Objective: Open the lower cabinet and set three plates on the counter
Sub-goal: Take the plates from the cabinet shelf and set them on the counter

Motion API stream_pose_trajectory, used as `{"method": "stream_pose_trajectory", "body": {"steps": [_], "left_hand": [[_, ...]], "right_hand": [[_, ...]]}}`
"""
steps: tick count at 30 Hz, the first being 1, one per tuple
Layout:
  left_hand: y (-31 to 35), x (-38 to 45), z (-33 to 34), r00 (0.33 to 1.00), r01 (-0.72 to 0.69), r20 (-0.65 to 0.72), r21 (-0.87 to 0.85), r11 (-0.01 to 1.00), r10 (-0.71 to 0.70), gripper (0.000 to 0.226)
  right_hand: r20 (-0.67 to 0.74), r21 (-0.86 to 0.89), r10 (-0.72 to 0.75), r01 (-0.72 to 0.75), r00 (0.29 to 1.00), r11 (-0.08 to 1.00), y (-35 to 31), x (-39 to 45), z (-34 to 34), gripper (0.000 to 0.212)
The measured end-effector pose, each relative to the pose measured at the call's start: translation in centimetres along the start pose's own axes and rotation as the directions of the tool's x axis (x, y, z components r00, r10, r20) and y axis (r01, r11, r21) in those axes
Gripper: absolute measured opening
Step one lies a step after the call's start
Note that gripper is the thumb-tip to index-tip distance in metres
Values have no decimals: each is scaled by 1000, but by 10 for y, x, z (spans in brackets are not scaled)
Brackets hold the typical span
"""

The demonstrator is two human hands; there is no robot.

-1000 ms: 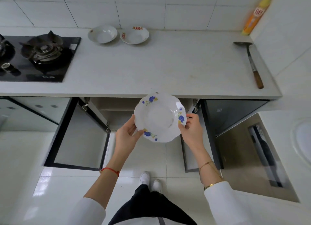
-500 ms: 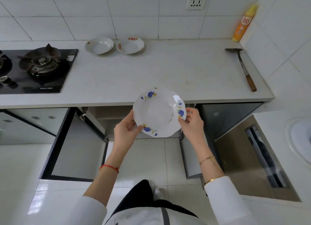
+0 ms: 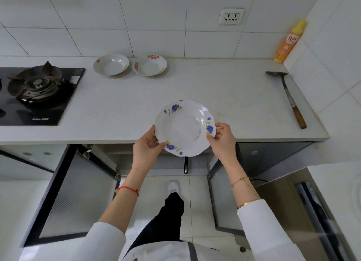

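Fingers of the left hand (image 3: 146,147) curl under the near-left rim of a white scalloped plate with blue flowers (image 3: 185,127), thumb on top, while the right hand (image 3: 222,141) pinches the right rim beside a blue bloom, thumb above and fingers (image 3: 212,138) below. Both hands are closed on the plate, which sits between them, tilted a little toward the camera and held over the front edge of the pale stone counter (image 3: 214,89), not yet resting on it.

Below, the two frosted-glass lower cabinet doors (image 3: 68,194) stand swung wide, so the opening step looks done. Farther back on the counter, near the tiled wall, a plain white shallow plate (image 3: 111,64) and a white plate with red rim marks (image 3: 149,65) sit just beside each other. By my reckoning this held one is the third; what remains is to lower it onto the bare counter and let go.
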State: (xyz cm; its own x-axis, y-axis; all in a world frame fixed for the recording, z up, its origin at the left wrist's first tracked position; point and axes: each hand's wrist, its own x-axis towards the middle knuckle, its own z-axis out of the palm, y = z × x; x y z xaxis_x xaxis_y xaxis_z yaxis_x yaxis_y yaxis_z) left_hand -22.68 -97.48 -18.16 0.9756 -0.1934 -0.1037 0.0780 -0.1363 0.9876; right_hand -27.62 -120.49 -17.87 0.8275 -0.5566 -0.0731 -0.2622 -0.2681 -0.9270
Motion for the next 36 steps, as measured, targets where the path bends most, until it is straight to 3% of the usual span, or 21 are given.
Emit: {"method": "stream_pose_trajectory", "body": {"steps": [19,36], "left_hand": [[33,277,48,997,-3,80,92,996,-5,71],[10,436,108,985,172,-16,113,979,-171,64]], "right_hand": [[-96,-48,107,-112,990,993,-34,259,48,36],[11,-124,181,-178,983,976,-9,452,82,37]]}}
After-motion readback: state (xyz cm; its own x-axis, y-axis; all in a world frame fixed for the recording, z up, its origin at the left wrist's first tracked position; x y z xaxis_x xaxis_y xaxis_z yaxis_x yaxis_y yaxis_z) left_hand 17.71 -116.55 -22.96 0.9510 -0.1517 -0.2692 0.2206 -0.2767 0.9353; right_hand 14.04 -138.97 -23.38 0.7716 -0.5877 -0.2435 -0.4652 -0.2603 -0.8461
